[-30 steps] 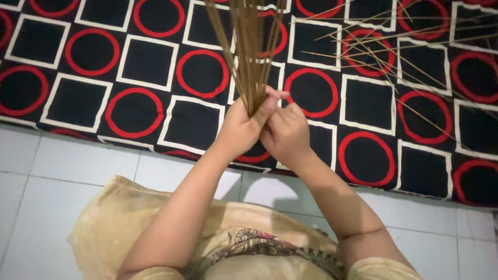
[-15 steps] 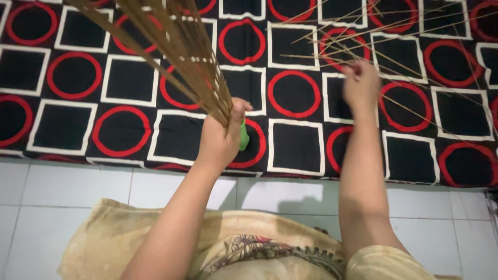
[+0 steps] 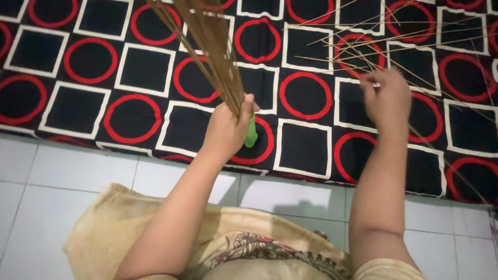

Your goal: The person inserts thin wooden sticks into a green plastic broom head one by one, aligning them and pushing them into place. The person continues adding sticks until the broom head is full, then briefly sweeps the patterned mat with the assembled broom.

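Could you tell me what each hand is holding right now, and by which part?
The left hand grips the stick bundle at its lower end, where a green handle shows. The right hand is among loose sticks; blur hides whether it holds one.

Two hands: left hand [image 3: 227,129], right hand [image 3: 386,101]. One stick bundle [image 3: 207,46] above the left hand, one green handle [image 3: 251,134] below it. Loose sticks [image 3: 363,46] right of the bundle: too many to count.
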Action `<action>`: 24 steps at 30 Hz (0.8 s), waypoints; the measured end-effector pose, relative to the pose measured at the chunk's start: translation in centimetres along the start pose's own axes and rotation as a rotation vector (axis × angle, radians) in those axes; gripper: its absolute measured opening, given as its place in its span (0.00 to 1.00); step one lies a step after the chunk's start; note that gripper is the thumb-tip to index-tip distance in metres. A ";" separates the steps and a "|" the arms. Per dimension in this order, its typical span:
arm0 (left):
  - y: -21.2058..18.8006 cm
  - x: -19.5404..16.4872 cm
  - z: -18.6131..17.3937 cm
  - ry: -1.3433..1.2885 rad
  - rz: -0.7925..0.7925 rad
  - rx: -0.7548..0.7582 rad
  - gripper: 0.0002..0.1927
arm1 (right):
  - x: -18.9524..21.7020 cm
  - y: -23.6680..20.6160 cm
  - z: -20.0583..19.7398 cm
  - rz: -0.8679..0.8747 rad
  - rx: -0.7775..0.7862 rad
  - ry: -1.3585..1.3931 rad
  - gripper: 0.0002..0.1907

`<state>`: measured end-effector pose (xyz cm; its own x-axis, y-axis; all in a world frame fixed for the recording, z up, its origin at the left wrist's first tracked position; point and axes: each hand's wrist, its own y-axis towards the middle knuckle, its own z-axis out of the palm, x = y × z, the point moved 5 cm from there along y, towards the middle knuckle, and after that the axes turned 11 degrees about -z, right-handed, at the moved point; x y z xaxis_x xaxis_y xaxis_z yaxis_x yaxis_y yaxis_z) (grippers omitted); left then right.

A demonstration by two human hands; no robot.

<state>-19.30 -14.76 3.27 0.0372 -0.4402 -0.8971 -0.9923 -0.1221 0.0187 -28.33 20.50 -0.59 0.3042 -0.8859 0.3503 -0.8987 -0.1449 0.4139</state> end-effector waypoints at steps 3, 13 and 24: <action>0.0 -0.5 -0.2 -0.011 -0.041 -0.026 0.22 | 8.6 0.5 -3.2 -0.127 -0.176 0.359 0.05; -0.1 -0.4 -0.4 0.165 -0.153 -0.051 0.21 | 12.9 0.9 -1.0 0.051 0.059 0.537 0.11; -0.4 -0.6 0.3 0.147 -0.117 0.006 0.18 | 0.6 2.0 19.2 0.590 0.092 1.004 0.12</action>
<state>-18.95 -14.16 3.66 0.1685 -0.5487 -0.8189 -0.9809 -0.1751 -0.0845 -35.99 11.26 -15.72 -0.0919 -0.0856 0.9921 -0.9911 0.1047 -0.0828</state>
